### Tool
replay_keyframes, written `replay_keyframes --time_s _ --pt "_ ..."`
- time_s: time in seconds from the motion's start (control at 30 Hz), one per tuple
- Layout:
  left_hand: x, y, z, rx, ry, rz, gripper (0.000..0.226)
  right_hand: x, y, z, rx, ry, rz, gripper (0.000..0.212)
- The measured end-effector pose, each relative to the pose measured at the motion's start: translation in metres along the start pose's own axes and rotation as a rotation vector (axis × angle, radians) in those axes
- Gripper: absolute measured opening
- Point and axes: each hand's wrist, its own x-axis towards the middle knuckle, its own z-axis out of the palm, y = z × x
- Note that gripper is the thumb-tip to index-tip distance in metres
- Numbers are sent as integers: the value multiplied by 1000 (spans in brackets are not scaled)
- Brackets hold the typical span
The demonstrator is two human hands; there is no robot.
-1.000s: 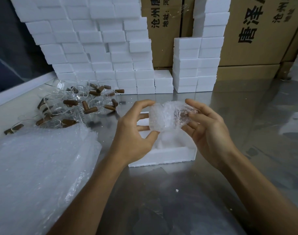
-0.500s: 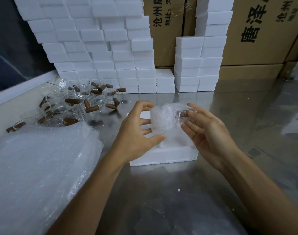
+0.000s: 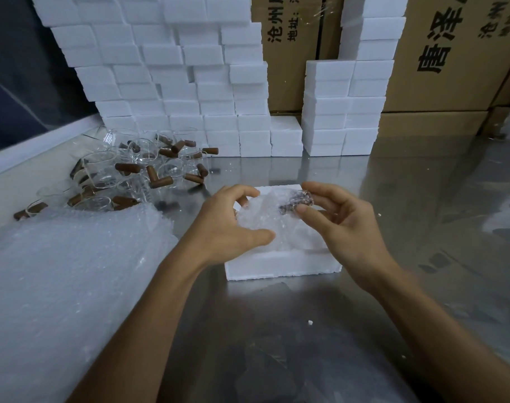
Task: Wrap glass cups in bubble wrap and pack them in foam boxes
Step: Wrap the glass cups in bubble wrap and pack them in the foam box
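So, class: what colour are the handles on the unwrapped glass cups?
Brown, wood-like handles, clearest in the head view.

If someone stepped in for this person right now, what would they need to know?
Left hand: grips the wrapped cup from the left.
Right hand: pinches the wrap over the cup's brown handle.
The bundle sits at the open foam box on the steel table; whether it is fully seated, I cannot tell.
Done: this cup is wrapped.
Left: settle it in and close the box. Bare cups lie far left, bubble wrap sheets near left, stacked foam boxes behind.
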Motion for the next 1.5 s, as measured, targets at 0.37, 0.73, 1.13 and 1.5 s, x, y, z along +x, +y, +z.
replay_keyframes --time_s 0.37,0.73,1.13,1.5 --pt "0 -2 -4 162 -48 -57 59 3 14 -2 -134 -29 31 34" --pt "-1 -3 -1 240 -112 -63 57 2 19 -7 -527 -62 17 34" --pt "2 -6 -7 192 -128 -53 67 4 26 -13 -601 -50 50 26" --pt "3 -7 -6 189 -120 -84 77 6 33 -16 -721 23 28 23"
